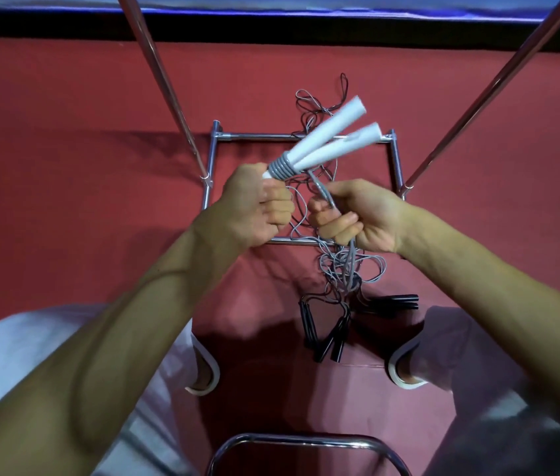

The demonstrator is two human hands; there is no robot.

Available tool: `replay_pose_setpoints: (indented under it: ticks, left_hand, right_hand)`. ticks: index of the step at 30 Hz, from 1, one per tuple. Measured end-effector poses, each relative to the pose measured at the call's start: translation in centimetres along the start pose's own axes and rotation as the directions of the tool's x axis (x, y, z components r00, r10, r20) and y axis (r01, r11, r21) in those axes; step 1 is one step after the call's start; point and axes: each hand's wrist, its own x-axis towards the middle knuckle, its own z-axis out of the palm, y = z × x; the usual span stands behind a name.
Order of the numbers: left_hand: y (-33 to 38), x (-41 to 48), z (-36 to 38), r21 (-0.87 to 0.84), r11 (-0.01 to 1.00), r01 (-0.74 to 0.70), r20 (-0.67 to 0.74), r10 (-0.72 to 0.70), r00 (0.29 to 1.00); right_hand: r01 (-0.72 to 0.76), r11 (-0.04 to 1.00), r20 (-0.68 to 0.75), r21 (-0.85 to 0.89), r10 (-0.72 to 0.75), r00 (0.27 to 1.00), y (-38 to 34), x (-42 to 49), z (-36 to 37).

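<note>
My left hand grips the lower ends of two white skipping-rope handles, which point up and to the right. A grey cord is coiled several times round the handles just above my fist. My right hand grips the same grey cord, which runs taut from the coil through my fist. Below it the cord hangs down in a loose grey tangle.
Several black-handled ropes lie on the red floor between my feet. A square chrome frame stands behind my hands, with two slanted chrome poles rising from its sides. A chrome chair rim curves below.
</note>
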Motion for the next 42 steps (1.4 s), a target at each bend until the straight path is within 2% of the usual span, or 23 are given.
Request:
replay_pose_setpoints:
  ticks: [4, 6, 9, 13, 15, 16, 17, 18, 19, 20, 22, 24, 27, 29, 31, 33, 35, 37, 38, 39, 40, 41, 42]
  left_hand:
    - [0.7, 0.5, -1.1, -0.170, 0.983, 0.071, -0.082, -0.085, 0.993]
    - [0.7, 0.6, -1.2, -0.216, 0.972, 0.093, -0.102, -0.117, 0.988]
    - [0.8, 0.7, -1.3, -0.265, 0.959, 0.101, -0.097, -0.131, 0.987]
    - [1.4, 0.7, -1.6, -0.301, 0.951, 0.069, -0.114, -0.108, 0.988]
    - [1.7, 0.7, -1.9, -0.288, 0.957, 0.045, -0.138, -0.088, 0.986]
    - [1.8, 0.7, -2.1, -0.281, 0.959, 0.040, -0.145, -0.083, 0.986]
    - [2.0, 0.6, -2.1, -0.276, 0.961, 0.035, -0.148, -0.078, 0.986]
    - [2.1, 0.4, -2.2, -0.271, 0.962, 0.028, -0.150, -0.070, 0.986]
    - [2.3, 0.3, -2.2, -0.267, 0.964, 0.023, -0.146, -0.064, 0.987]
    - [2.4, 0.2, -2.1, -0.263, 0.965, 0.021, -0.140, -0.060, 0.988]
    - [2.5, 0.1, -1.9, -0.254, 0.967, 0.021, -0.128, -0.055, 0.990]
    - [2.5, 0.0, -1.7, -0.254, 0.967, 0.021, -0.121, -0.054, 0.991]
    - [2.3, 0.1, -1.6, -0.253, 0.967, 0.022, -0.144, -0.060, 0.988]
    - [2.3, 0.1, -1.7, -0.266, 0.964, 0.021, -0.167, -0.067, 0.984]
    - [2.3, 0.2, -1.8, -0.275, 0.961, 0.015, -0.188, -0.069, 0.980]
    - [2.5, 0.3, -1.9, -0.282, 0.959, 0.018, -0.206, -0.079, 0.975]
    - [2.8, 0.2, -1.9, -0.291, 0.957, 0.018, -0.215, -0.084, 0.973]
    - [2.9, 0.0, -1.7, -0.303, 0.953, 0.005, -0.216, -0.074, 0.974]
    - [2.9, -0.1, -1.7, -0.306, 0.952, -0.005, -0.215, -0.064, 0.974]
    - [2.9, -0.1, -1.7, -0.310, 0.951, -0.013, -0.216, -0.057, 0.975]
    - [3.0, 0.0, -1.7, -0.314, 0.949, -0.017, -0.217, -0.055, 0.975]
    - [3.0, 0.0, -1.7, -0.319, 0.948, -0.017, -0.221, -0.057, 0.974]
    - [3.1, 0.1, -1.7, -0.325, 0.946, -0.013, -0.223, -0.063, 0.973]
  right_hand:
    - [0.119, 0.991, -0.188, -0.055, -0.128, 0.974, 0.4, 0.4, 0.5]
    - [0.224, 0.932, -0.283, -0.286, -0.305, 0.909, 0.1, 0.1, 0.5]
    - [0.340, 0.730, -0.295, -0.593, -0.590, 0.752, 0.0, -0.1, 0.3]
    - [0.274, 0.506, -0.247, -0.818, -0.739, 0.627, 0.0, -1.1, -0.9]
    - [0.187, 0.334, -0.158, -0.924, -0.779, 0.606, 0.2, -1.8, -1.0]
    - [0.195, 0.311, -0.124, -0.930, -0.765, 0.632, 0.3, -2.2, -0.8]
    - [0.245, 0.375, -0.118, -0.894, -0.725, 0.679, 0.4, -2.3, -0.4]
    - [0.314, 0.554, -0.154, -0.771, -0.641, 0.752, 0.3, -2.4, 0.0]
    - [0.332, 0.787, -0.203, -0.520, -0.491, 0.847, 0.0, -2.6, 0.5]
    - [0.271, 0.939, -0.208, -0.211, -0.314, 0.927, -0.4, -2.8, 0.8]
    - [0.154, 0.981, -0.139, 0.115, -0.138, 0.981, -1.0, -3.3, 0.7]
    - [0.118, 0.990, -0.102, 0.078, -0.110, 0.989, -1.3, -3.5, 0.1]
    - [0.115, 0.960, -0.146, -0.257, -0.157, 0.977, -0.9, -2.8, -0.2]
    - [0.196, 0.848, -0.239, -0.492, -0.348, 0.907, -0.6, -1.9, -0.3]
    - [0.295, 0.636, -0.242, -0.713, -0.618, 0.748, -0.3, -1.4, -0.4]
    - [0.241, 0.263, -0.084, -0.934, -0.818, 0.569, 0.0, -1.7, -0.3]
    - [0.120, -0.050, 0.098, -0.992, -0.893, 0.440, 0.5, -2.1, -0.4]
    - [0.075, -0.243, 0.254, -0.967, -0.918, 0.304, 0.7, -2.2, -0.6]
    - [0.061, -0.280, 0.286, -0.958, -0.921, 0.264, 0.8, -2.2, -0.7]
    - [0.059, -0.258, 0.265, -0.964, -0.929, 0.260, 0.7, -2.2, -0.8]
    - [0.091, -0.152, 0.172, -0.984, -0.938, 0.300, 0.6, -2.3, -0.7]
    - [0.180, 0.059, 0.018, -0.982, -0.916, 0.400, 0.4, -2.4, -0.5]
    - [0.298, 0.359, -0.144, -0.885, -0.818, 0.557, 0.0, -2.6, -0.2]
